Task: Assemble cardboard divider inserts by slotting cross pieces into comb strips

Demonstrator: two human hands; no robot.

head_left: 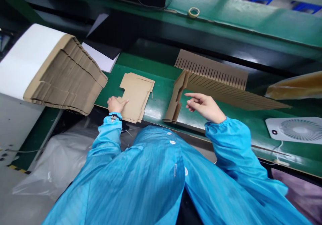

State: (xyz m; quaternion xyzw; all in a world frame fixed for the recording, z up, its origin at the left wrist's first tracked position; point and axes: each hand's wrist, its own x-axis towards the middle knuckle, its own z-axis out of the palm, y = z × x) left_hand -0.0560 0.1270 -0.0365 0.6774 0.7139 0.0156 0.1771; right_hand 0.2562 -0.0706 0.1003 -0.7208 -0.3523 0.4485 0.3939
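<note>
My left hand rests at the left edge of some flat die-cut cardboard pieces, thumb spread over the top one and fingers partly curled beside it. My right hand is raised over the bench, index finger stretched out and the others loosely bent, with nothing visible in it. Just left of its fingertips, a folded cardboard piece stands on edge. Behind that hand lies a long slotted cardboard strip, with a second comb-like slotted strip at its back.
A thick stack of cardboard stands at the left. A white fan lies at the right, its cable over the front edge. A tape roll sits on the green shelf. Clear plastic bags hang below at left.
</note>
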